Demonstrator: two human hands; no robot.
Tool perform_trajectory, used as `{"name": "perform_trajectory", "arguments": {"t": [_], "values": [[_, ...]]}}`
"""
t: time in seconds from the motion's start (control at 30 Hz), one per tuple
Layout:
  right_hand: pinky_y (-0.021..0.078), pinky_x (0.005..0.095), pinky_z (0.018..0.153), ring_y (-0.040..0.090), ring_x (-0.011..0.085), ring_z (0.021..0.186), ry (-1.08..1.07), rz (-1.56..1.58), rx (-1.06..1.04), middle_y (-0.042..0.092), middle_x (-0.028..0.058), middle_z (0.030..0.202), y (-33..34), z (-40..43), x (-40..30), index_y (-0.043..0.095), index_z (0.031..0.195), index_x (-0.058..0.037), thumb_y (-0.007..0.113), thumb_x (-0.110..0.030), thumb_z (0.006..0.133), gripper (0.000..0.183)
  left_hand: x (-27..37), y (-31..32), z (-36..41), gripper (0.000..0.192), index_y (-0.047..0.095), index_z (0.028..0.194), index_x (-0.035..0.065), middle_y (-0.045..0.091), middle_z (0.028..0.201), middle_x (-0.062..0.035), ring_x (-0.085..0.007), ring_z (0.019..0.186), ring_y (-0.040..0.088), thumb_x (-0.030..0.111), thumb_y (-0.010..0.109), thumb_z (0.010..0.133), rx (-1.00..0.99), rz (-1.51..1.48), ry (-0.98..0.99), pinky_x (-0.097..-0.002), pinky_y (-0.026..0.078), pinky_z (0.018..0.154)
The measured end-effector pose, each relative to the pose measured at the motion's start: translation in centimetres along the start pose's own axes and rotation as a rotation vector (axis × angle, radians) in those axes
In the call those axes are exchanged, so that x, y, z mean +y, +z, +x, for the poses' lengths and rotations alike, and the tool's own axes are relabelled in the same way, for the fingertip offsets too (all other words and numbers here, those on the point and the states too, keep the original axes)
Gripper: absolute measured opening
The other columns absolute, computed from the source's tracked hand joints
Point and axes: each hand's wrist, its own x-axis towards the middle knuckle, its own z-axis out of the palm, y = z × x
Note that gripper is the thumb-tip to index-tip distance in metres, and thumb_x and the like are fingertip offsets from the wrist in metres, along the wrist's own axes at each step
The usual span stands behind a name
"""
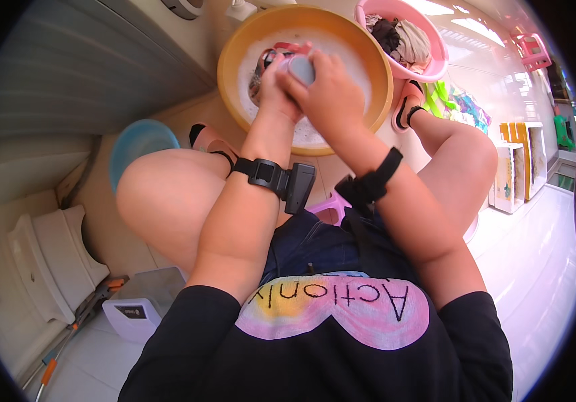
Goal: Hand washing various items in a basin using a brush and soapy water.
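Both of my hands are together over a large yellow plastic basin [381, 75] of white suds [335, 42]. With my right hand [335, 95] I grip a rounded object [302, 69] with a grey-blue oval top and pinkish side, possibly a scrubbing brush; its underside is hidden. My left hand [273, 95] lies beneath and beside it, holding a wet dark, red and patterned item [256, 80] that looks like cloth. Fingers cover much of that item. Black straps are on both forearms, the left one carrying a small black device [300, 188].
A pink tub [438, 55] of clothes adjoins the basin's right rim. Near my left knee stands a blue basin [142, 131]. White boxes [511, 176] stand at the right, a clear plastic bin [134, 316] at lower left. A pink-purple stool [330, 207] shows beneath me.
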Motion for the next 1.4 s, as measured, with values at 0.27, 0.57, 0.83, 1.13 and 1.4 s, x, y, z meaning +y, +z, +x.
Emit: {"name": "perform_trajectory", "arguments": {"t": [0.27,0.57,0.83,1.13,1.4], "values": [[0.0527,0.0425,0.071,0.065,0.0345,0.085,0.047,0.018,-0.12,0.063,0.0144,0.1,-0.4,0.1,0.0,0.064,0.1,-0.0056,0.066,-0.059,0.079,0.058,0.4,0.2,-0.3,0.038,0.054,0.125,0.0068,0.059,0.129,-0.0127,-0.0309,0.125,0.051,0.031,0.036,0.102,0.065,0.007,0.058,-0.0451,0.04,0.107],[0.053,0.0448,0.08,0.068,0.0365,0.092,0.204,-0.058,-0.275,0.069,0.0214,0.1,-1.9,7.0,9.5,0.067,0.106,-0.0006,0.064,-0.062,0.079,0.067,-1.1,-1.8,0.1,0.028,0.059,0.113,0.0085,0.067,0.114,-0.0105,-0.0269,0.103,0.064,0.026,0.039,0.104,0.164,0.293,-0.073,-0.0442,0.051,0.09],[0.0492,0.0444,0.084,0.065,0.0389,0.091,0.115,0.166,-0.147,0.067,0.0242,0.093,-9.6,10.4,11.6,0.065,0.102,0.0044,0.066,-0.051,0.083,0.058,-2.1,-8.7,4.7,0.03,0.059,0.106,0.0092,0.067,0.102,-0.0081,-0.0259,0.098,0.063,0.038,0.056,0.097,0.586,0.538,-0.1,-0.0449,0.05,0.092],[0.0498,0.0435,0.079,0.064,0.0406,0.088,0.048,0.254,-0.081,0.065,0.0271,0.086,-8.7,12.6,14.8,0.065,0.088,0.0065,0.062,-0.052,0.083,0.059,-5.2,-4.1,5.6,0.061,0.053,0.13,0.0079,0.049,0.137,-0.0111,-0.0268,0.132,0.04,0.053,0.06,0.089,0.564,1.08,-0.351,-0.0435,0.025,0.112],[0.0509,0.0457,0.076,0.064,0.0409,0.085,0.022,0.358,-0.167,0.063,0.029,0.087,-9.6,15.3,16.2,0.064,0.094,0.0052,0.058,-0.049,0.087,0.055,0.1,-9.5,9.2,0.055,0.054,0.134,0.0158,0.057,0.13,-0.0133,-0.0318,0.113,0.058,0.034,0.07,0.085,0.027,2.129,0.04,-0.0415,0.045,0.098]]}}
